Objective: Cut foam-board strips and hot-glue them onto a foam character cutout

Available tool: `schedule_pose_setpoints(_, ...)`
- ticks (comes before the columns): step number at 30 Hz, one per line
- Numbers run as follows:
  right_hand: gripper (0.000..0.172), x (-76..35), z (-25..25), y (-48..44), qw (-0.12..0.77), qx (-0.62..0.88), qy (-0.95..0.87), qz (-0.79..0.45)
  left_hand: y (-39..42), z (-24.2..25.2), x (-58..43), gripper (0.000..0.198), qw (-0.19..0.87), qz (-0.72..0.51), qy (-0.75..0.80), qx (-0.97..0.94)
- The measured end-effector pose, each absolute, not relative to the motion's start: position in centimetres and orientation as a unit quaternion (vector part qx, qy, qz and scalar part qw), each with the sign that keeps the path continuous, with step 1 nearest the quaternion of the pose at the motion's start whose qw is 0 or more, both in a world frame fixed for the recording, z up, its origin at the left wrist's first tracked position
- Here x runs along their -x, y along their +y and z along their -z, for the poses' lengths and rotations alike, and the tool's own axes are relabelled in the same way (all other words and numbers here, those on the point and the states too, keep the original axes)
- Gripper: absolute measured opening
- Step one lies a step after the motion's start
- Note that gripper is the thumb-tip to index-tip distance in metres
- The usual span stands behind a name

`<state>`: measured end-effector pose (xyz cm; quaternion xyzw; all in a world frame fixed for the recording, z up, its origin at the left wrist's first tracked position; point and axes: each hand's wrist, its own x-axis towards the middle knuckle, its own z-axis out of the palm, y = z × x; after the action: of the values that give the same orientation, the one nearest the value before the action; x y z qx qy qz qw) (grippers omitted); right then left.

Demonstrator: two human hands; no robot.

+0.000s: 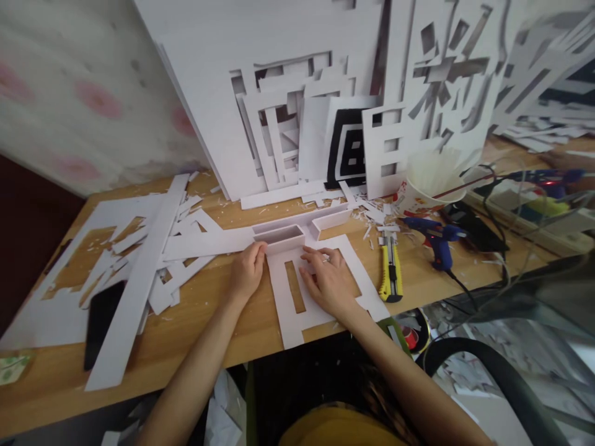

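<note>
A narrow white foam-board frame (283,246), open at the top, stands near the middle of the table. My left hand (248,269) is closed, thumb and fingertips pinching the frame's left front corner. Just right of it, my right hand (328,282) is open, fingers apart, over a flat white board with cut-out windows (288,331). Its fingertips are close to the frame's right end; whether they touch it I cannot tell. Behind the frame runs a long white strip (209,243), and a smaller bent white piece (332,221) stands to the right.
A yellow utility knife (391,272) and a blue glue gun (437,238) lie at the right, beside a paper tub (427,195) of glue sticks. White offcuts and a dark phone (103,316) cover the left. Large cut-out boards (199,80) lean behind. Another person's hand (569,167) shows far right.
</note>
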<state>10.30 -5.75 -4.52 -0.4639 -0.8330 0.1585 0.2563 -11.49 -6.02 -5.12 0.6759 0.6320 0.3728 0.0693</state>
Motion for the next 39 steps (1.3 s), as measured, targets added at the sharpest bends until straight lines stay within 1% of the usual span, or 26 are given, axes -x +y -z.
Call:
schedule_pose_setpoints(6, 0.026, -10.4, 4.6, -5.8, 0.254, 0.459, -0.836, -0.157, -6.0, 5.4, 11.6, 0.03, 0.055, -0.373, 0.629, -0.68)
schedule_pose_setpoints(12, 0.023, -10.5, 4.6, -5.8, 0.272, 0.457, -0.83, -0.168, -6.2, 5.3, 12.4, 0.021, 0.039, -0.35, 0.628, -0.694)
schedule_pose_setpoints(17, 0.024, -10.5, 4.7, -5.8, 0.261, 0.461, -0.832, -0.163, -6.2, 5.5, 12.6, 0.024, 0.027, -0.323, 0.637, -0.7)
schedule_pose_setpoints(24, 0.025, -10.6, 4.6, -5.8, 0.256, 0.456, -0.835, -0.171, -6.1, 5.9, 12.5, 0.022, 0.018, -0.3, 0.649, -0.699)
schedule_pose_setpoints(34, 0.022, -10.7, 4.6, -5.7, 0.272, 0.455, -0.828, -0.183, -6.2, 5.3, 12.6, 0.026, 0.017, -0.298, 0.649, -0.7)
schedule_pose_setpoints(39, 0.016, -10.8, 4.2, -5.5, 0.312, 0.473, -0.8, -0.199, -6.7, 4.7, 12.6, 0.029, 0.004, -0.332, 0.654, -0.679)
